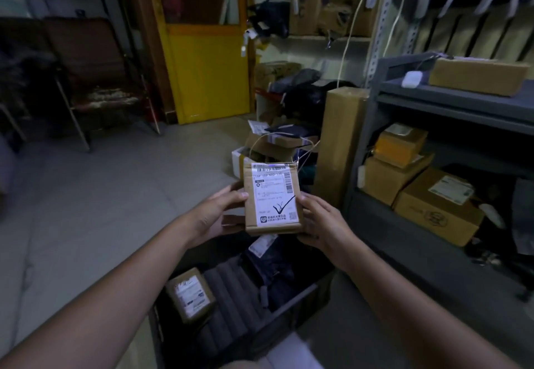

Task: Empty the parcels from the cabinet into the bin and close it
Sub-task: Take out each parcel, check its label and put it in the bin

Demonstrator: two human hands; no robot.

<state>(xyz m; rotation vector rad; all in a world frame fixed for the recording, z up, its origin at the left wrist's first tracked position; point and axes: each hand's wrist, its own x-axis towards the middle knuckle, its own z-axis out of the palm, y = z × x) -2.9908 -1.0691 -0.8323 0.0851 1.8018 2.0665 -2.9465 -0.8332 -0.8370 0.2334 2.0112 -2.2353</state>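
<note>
Cardboard parcel held upright above the dark bin: my left grip and right grip both curl round its sides.

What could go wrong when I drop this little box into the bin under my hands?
1. The small parcel is pinched only at its side edges by the left hand and right hand; it might slip early and miss the bin.
2. Thin string loops by its top edge and could snag on the pile behind.
3. It could land hard on the labelled box already in the bin.
</note>
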